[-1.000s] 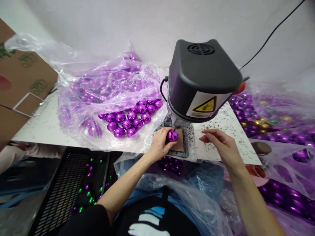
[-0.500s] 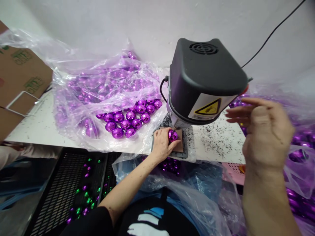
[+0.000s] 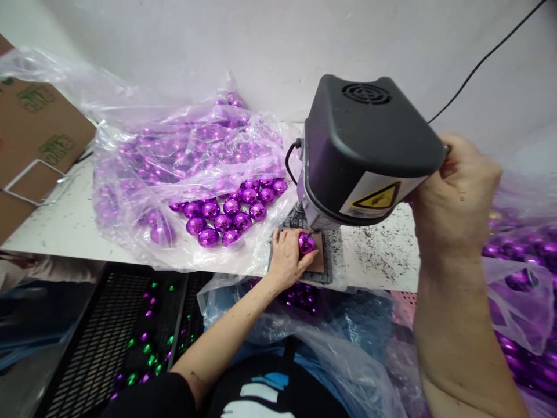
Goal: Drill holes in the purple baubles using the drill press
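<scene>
My left hand (image 3: 286, 255) holds a shiny purple faceted ball (image 3: 306, 242) between thumb and fingers. The ball rests over a brown pad (image 3: 316, 262) on the dark base (image 3: 327, 273) of a small black bench drill press (image 3: 374, 133). The drill's head hangs just above the ball; its bit is hidden from this angle. At the head's right side, my right hand (image 3: 463, 180) is closed around the feed lever (image 3: 447, 150), with only the lever's tip showing. Its fingers are partly behind the housing.
Left of the drill, a clear plastic bag (image 3: 187, 145) spills purple balls (image 3: 223, 222) onto the white table (image 3: 65, 232). Dark shavings are scattered around. A cardboard box (image 3: 39, 133) stands far left, a black crate (image 3: 100, 325) below. More purple balls (image 3: 517, 244) lie at right.
My right hand has moved up and left from beside the drill and closed on its lever. My left hand keeps the ball in the same place.
</scene>
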`<move>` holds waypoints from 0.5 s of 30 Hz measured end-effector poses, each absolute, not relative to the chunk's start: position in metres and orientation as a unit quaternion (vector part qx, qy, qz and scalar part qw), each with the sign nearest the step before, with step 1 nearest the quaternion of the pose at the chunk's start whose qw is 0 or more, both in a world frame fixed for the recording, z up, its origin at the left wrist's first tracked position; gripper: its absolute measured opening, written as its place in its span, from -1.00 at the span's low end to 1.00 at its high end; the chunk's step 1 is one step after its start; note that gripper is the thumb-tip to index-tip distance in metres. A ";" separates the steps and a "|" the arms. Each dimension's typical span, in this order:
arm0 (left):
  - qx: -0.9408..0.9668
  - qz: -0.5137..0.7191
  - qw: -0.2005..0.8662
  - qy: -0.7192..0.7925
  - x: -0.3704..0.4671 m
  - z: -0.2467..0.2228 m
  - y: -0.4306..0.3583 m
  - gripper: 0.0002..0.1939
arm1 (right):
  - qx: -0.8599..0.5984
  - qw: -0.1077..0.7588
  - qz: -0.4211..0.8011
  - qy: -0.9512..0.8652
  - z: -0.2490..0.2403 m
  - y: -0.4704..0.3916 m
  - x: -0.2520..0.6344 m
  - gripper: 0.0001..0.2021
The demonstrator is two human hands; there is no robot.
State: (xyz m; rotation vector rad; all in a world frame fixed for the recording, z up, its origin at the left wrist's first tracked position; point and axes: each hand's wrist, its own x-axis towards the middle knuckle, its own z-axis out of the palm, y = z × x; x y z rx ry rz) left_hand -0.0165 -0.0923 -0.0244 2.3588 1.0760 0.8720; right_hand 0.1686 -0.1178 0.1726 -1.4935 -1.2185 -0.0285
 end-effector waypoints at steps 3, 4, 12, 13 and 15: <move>0.844 0.318 0.204 0.380 -0.017 -0.025 -0.092 -0.59 | -0.661 0.571 -0.039 -0.486 0.171 -0.128 0.160 -0.54; 0.844 0.321 0.205 0.378 -0.017 -0.025 -0.092 -0.59 | -0.667 0.566 -0.047 -0.482 0.171 -0.134 0.156 -0.55; 0.839 0.324 0.214 0.382 -0.016 -0.026 -0.091 -0.62 | -0.692 0.478 -0.160 -0.517 0.148 -0.178 0.136 -0.83; 0.839 0.326 0.213 0.380 -0.016 -0.026 -0.091 -0.61 | -0.688 0.476 -0.169 -0.522 0.143 -0.181 0.135 -0.87; 0.840 0.327 0.210 0.378 -0.017 -0.025 -0.091 -0.61 | -0.671 0.480 -0.187 -0.533 0.132 -0.184 0.132 -0.95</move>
